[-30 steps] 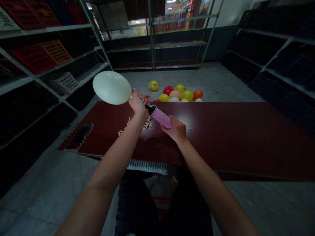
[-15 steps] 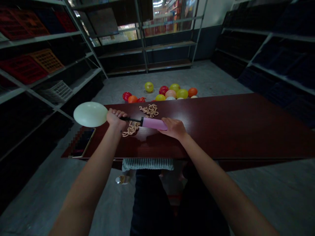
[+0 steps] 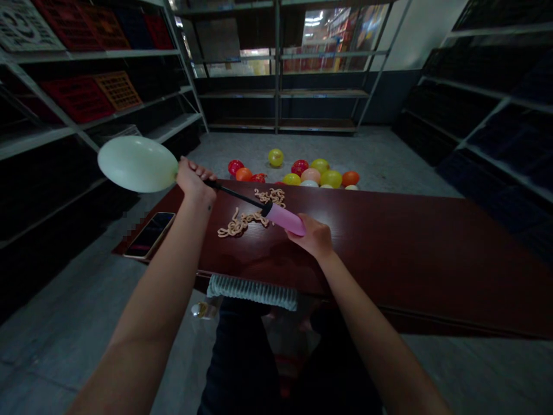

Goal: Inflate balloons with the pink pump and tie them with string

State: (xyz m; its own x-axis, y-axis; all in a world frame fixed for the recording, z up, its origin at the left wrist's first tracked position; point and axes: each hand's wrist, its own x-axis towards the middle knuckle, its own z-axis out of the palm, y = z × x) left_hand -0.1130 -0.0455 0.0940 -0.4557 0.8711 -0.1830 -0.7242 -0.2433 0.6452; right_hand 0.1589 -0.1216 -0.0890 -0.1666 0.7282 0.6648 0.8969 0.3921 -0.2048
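Pinching the pale balloon (image 3: 137,163) onto the nozzle with my left hand (image 3: 194,180), right hand (image 3: 314,236) clamped on the pink pump (image 3: 283,218) above the bench (image 3: 432,242), I risked the neck slipping off.

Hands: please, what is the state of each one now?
Left hand: closed on the neck of the pale balloon at the pump's nozzle.
Right hand: closed on the pink pump.
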